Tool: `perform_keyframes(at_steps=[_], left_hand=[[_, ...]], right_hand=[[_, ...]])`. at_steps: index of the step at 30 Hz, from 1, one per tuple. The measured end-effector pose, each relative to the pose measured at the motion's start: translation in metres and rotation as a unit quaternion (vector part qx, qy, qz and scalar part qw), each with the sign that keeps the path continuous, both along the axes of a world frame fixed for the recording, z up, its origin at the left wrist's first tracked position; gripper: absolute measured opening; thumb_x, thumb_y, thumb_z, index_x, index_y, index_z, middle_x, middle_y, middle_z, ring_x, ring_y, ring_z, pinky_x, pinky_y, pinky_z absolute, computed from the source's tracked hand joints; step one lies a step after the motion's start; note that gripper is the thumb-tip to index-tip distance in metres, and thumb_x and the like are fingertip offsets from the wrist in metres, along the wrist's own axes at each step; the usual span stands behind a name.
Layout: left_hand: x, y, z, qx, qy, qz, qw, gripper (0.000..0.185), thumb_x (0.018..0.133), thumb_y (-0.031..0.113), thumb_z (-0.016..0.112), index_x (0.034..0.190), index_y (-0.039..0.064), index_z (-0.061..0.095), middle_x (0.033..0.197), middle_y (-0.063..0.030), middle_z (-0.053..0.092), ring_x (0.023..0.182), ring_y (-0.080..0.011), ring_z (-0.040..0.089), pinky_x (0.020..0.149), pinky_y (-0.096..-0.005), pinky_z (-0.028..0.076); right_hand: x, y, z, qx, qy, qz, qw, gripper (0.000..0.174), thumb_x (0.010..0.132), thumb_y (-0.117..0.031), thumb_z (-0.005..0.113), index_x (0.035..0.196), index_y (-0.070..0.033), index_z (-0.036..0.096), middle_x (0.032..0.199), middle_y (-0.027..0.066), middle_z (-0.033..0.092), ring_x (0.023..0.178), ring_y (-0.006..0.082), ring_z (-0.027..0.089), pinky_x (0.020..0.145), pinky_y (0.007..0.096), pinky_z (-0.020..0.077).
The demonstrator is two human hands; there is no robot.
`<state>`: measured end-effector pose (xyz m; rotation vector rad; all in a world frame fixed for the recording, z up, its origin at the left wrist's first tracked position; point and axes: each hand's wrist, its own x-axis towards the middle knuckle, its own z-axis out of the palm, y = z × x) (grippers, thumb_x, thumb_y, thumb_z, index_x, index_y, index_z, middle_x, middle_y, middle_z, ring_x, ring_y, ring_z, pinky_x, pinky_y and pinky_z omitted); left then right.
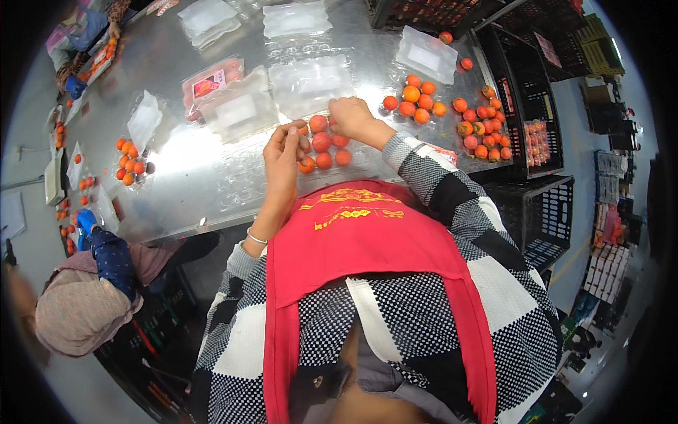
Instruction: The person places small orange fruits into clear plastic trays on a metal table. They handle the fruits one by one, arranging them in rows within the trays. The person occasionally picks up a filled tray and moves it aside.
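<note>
In front of me a clear plastic tray point(354, 168) holds round orange-red fruits point(321, 142), which look like small persimmons, set in rows. My left hand point(283, 159) is at the tray's left side, thumb and fingers bent against the fruits there. Over the far right corner is my right hand point(356, 121), fingers curled down and partly covering a fruit. Its fingertips are hidden, so I cannot tell what it grips. Just beyond the tray lies a translucent tray stack point(312, 85) with a white pad.
Loose fruits point(481, 127) and a filled tray point(416, 99) are to the right, beside black crates point(545, 212). A lidded, labelled pack point(209, 85) lies beyond my left hand. Co-workers point(87, 297) work along the left side of the metal table point(185, 196).
</note>
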<state>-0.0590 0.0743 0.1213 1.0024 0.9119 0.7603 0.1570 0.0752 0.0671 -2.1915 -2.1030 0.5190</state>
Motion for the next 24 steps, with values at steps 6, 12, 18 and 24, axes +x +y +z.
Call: perform_keyframes(at_steps=[6, 12, 18, 24], left_hand=[[-0.002, 0.003, -0.003, 0.001, 0.001, -0.024, 1.0, 0.032, 0.109, 0.027, 0.052, 0.123, 0.002, 0.065, 0.084, 0.0012, 0.059, 0.068, -0.0049, 0.05, 0.06, -0.0219, 0.044], [0.01, -0.005, 0.004, -0.038, -0.005, -0.149, 0.988, 0.044, 0.107, 0.038, 0.055, 0.135, 0.005, 0.057, 0.088, 0.0004, 0.06, 0.071, -0.0061, 0.053, 0.061, -0.0228, 0.047], [0.011, -0.009, 0.011, 0.026, 0.035, -0.171, 0.984, 0.055, 0.108, 0.052, 0.045, 0.12, 0.001, 0.065, 0.097, -0.0032, 0.068, 0.08, -0.0088, 0.063, 0.06, -0.0213, 0.047], [0.008, -0.011, 0.01, 0.021, 0.055, -0.119, 0.991, 0.066, 0.11, 0.054, 0.034, 0.11, -0.002, 0.068, 0.083, -0.0022, 0.066, 0.071, -0.0084, 0.059, 0.057, -0.0233, 0.045]], right_hand=[[0.021, -0.028, 0.027, 0.028, 0.317, -0.12, 0.94, 0.037, 0.081, -0.024, 0.081, 0.11, -0.004, 0.069, 0.092, 0.0056, 0.069, 0.08, 0.0165, 0.065, 0.073, 0.0308, 0.0524], [-0.009, -0.074, 0.071, 0.169, 0.404, -0.052, 0.897, 0.042, 0.082, -0.014, 0.078, 0.122, -0.006, 0.066, 0.103, 0.006, 0.066, 0.084, 0.0165, 0.062, 0.075, 0.0301, 0.0529], [-0.043, -0.089, 0.097, 0.256, 0.315, 0.008, 0.914, 0.047, 0.079, -0.006, 0.079, 0.123, -0.005, 0.063, 0.103, 0.0093, 0.06, 0.093, 0.0263, 0.062, 0.076, 0.035, 0.054], [-0.053, -0.093, 0.092, 0.196, 0.383, -0.082, 0.899, 0.048, 0.081, -0.007, 0.079, 0.125, -0.002, 0.06, 0.096, 0.0094, 0.065, 0.078, 0.0188, 0.065, 0.069, 0.032, 0.0532]])
